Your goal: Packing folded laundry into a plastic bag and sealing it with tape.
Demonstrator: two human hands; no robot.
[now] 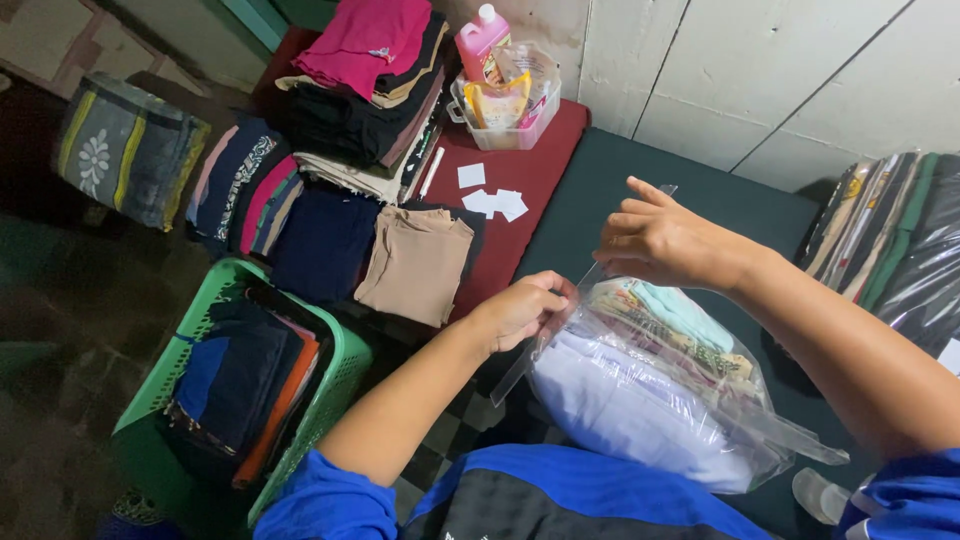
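**A:** From the head camera, how far along is the packing?

**B:** I'd judge it nearly done for this bundle. The folded clothes (640, 400) are already inside the clear plastic bag (700, 420), which lies on the dark mat (720, 200) at about five o'clock in the picture. What looks left is closing the mouth: the bag flap (575, 300) stands open and stretched between the hands.

**A:** And the hands?

**B:** The left hand (520, 310) is curled, thumb and fingers pinching the lower end of the flap, near the middle of the view. The right hand (660, 240), up toward one o'clock, has its fingertips pressed together on the upper end of the same strip, drawing it taut.

**A:** Materials?

**B:** The bag is thin, glossy film, wrinkled and catching light. Inside is a soft pale lilac cloth, puffed and rounded, with a printed piece and something mint-coloured on top. More stock seems to be waiting: a pile of folded clothes (370, 90) at eleven o'clock, matte cotton-like cloth in pink, black and beige, and a green plastic basket (345, 370) with a lattice wall at eight o'clock, filled with dark folded pieces.

**A:** Anything finished?

**B:** Bagged garments (890, 240), shiny and flat, are stacked at three o'clock. Small white paper slips (495, 200) lie on the red mat (530, 150) at twelve, below a clear tub (500, 130) holding a pink bottle (480, 40).
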